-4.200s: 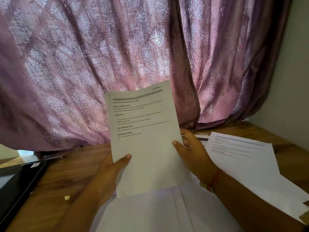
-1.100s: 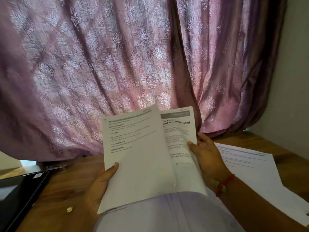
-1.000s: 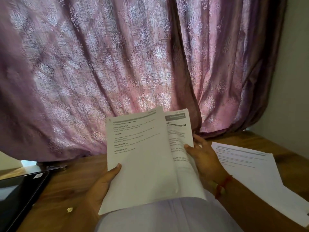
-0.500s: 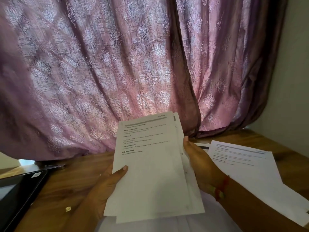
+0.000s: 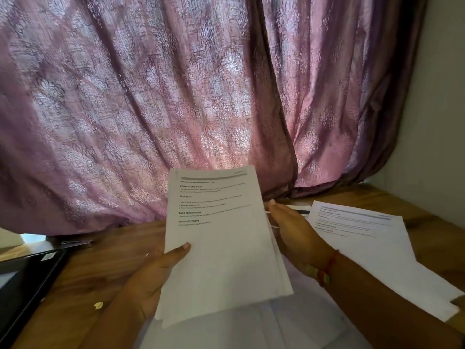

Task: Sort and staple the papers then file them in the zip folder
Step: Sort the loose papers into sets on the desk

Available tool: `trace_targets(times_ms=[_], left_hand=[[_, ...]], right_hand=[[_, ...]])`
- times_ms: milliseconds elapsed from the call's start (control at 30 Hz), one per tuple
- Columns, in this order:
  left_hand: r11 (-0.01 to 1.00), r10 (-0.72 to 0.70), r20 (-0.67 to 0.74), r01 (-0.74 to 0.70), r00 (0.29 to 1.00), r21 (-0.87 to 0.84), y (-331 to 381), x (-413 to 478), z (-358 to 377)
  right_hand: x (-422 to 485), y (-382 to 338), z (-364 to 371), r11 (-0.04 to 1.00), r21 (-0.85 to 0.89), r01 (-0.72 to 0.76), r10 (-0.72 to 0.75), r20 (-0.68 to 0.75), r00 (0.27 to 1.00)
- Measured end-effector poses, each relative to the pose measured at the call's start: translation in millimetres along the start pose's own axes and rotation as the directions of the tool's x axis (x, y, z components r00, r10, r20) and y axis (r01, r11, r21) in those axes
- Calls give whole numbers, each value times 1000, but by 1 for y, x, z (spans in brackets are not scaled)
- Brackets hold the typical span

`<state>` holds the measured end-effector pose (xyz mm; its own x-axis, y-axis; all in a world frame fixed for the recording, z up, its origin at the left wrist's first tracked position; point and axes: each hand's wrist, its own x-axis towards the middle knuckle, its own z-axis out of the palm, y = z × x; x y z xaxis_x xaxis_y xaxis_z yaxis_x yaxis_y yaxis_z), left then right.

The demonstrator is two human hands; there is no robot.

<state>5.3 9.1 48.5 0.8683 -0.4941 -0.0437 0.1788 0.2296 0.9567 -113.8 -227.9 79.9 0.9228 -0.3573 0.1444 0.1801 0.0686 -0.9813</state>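
Note:
I hold a small stack of printed white papers (image 5: 221, 248) upright above the wooden table (image 5: 100, 268). My left hand (image 5: 153, 275) grips the stack's left edge, thumb on the front sheet. My right hand (image 5: 294, 233) lies flat against the stack's right edge, fingers straight, pressing the sheets together. More printed papers (image 5: 362, 238) lie flat on the table to the right. A dark folder (image 5: 27, 278) lies at the left edge of the table. More white sheets (image 5: 251, 328) lie under the held stack, near me.
A purple patterned curtain (image 5: 176, 96) hangs right behind the table. A pale wall (image 5: 437, 109) closes the right side. A small dark metal object (image 5: 75, 243) lies at the back left, by the folder. A tiny yellow scrap (image 5: 98, 305) sits on the wood.
The two sheets that were fanned apart have been brought together into one squared stack. My right hand shifted from holding the rear sheet to pressing flat on the stack's right edge.

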Motion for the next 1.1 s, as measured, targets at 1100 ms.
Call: trace_targets(times_ms=[1100], left_hand=[[988, -140, -158, 127, 977, -88, -8, 13, -23]], right_hand=[[13, 38, -14, 93, -995, -30, 78, -23, 997]])
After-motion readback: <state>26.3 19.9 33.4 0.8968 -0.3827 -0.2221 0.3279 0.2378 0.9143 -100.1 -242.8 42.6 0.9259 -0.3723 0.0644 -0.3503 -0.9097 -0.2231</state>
